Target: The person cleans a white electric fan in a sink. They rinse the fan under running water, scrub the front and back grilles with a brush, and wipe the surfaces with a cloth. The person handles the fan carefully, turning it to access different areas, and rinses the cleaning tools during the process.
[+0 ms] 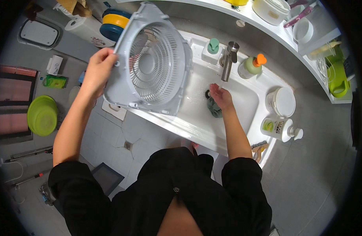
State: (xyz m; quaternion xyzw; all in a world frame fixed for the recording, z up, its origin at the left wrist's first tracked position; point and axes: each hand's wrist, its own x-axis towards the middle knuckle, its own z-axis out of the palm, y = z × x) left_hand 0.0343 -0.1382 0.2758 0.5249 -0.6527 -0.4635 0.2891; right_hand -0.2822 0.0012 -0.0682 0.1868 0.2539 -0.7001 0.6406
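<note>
My left hand [99,70] grips the edge of a grey plastic fan grille [148,63], a square frame with a round slatted middle. The grille is raised and tilted over the left end of the white sink [244,94]. Beneath the metal faucet [227,65] my right hand [221,96] is held palm up, fingers stretched out and slightly cupped, with nothing in it. A thin stream of water seems to run down by its fingers. A dark green cloth [214,109] lies in the basin just under that hand, partly hidden by it.
Along the sink rim stand a green-topped dispenser [212,51], an orange-topped bottle [251,66], a white tub [281,102], a white pump bottle [276,128] and a brush [259,148]. A shelf [263,27] curves above. A green basin [42,115] is at far left.
</note>
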